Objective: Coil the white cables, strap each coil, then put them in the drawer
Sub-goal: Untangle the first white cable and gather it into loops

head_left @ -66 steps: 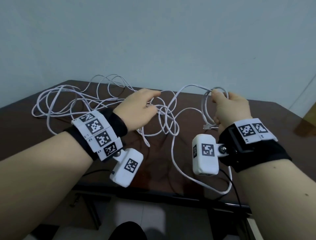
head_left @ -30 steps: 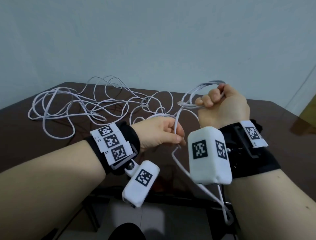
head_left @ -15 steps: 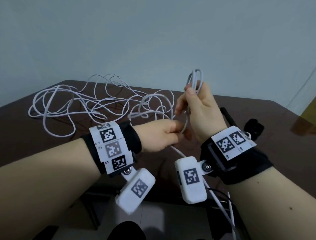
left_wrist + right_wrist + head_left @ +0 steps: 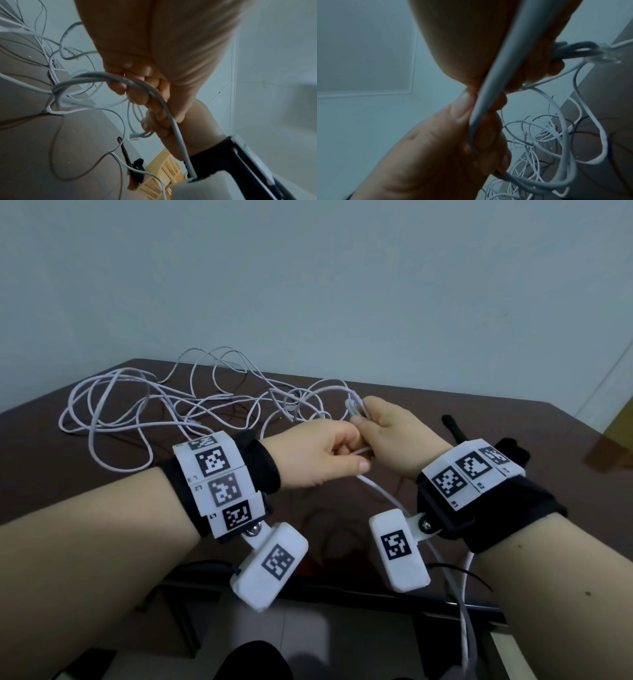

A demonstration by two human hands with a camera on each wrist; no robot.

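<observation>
Coiling is under way: the right hand (image 4: 387,436) grips a few gathered loops of white cable (image 4: 356,409), and the left hand (image 4: 315,455) pinches the strand feeding them. Most cable (image 4: 137,412) lies tangled on the table (image 4: 51,491), so the next move likely calls for drawing in slack and laying another loop.

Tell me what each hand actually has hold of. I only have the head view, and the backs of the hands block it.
Observer: In the left wrist view, the left hand has its fingers curled round a run of white cable that leads down past the right wrist.
Operator: Check the right hand.
Observer: In the right wrist view, the right hand grips a small bundle of loops. A clear plug sticks out beside them.
Operator: Report the straps.
Observer: In the left wrist view, the black straps lie on the table, with a strand of cable crossing over them.
</observation>
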